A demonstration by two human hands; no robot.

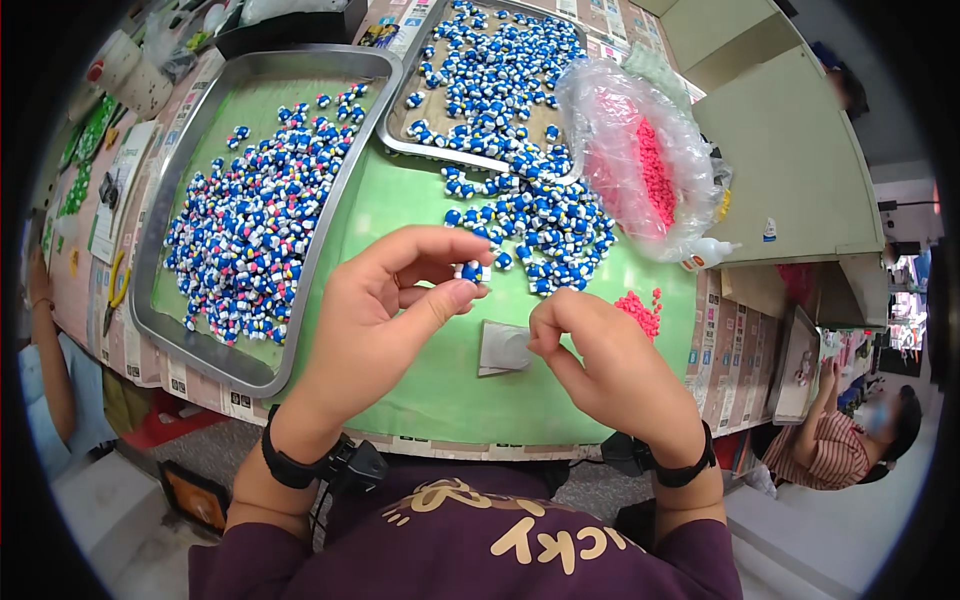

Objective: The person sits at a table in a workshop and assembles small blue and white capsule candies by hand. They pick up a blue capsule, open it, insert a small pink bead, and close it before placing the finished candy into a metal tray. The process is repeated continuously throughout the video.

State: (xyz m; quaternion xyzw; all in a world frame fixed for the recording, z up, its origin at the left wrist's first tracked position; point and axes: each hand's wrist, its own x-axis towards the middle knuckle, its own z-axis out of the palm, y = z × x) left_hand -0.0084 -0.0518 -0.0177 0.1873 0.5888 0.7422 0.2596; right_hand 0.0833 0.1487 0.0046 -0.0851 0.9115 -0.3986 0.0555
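Observation:
Between the thumb and fingers of my left hand (375, 315) is a small blue-and-white plastic figurine (473, 272). My right hand (618, 365) is closed in a pinch just right of it, with the fingertips by a small pale grey square block (503, 350) on the green mat. Whatever those fingertips hold, if anything, is hidden. Beyond both hands lies a loose heap of similar blue-and-white figurines (560, 235). A small pile of pink pieces (642, 314) sits on the mat past my right hand.
A metal tray (270, 385) of figurines with pink bits stands at left, another metal tray (405, 150) of blue figurines at the back. At right are a clear plastic bag (610, 150) of pink pieces and a white bottle (708, 252). Yellow-handled scissors (118, 285) lie far left. Other people sit at both sides.

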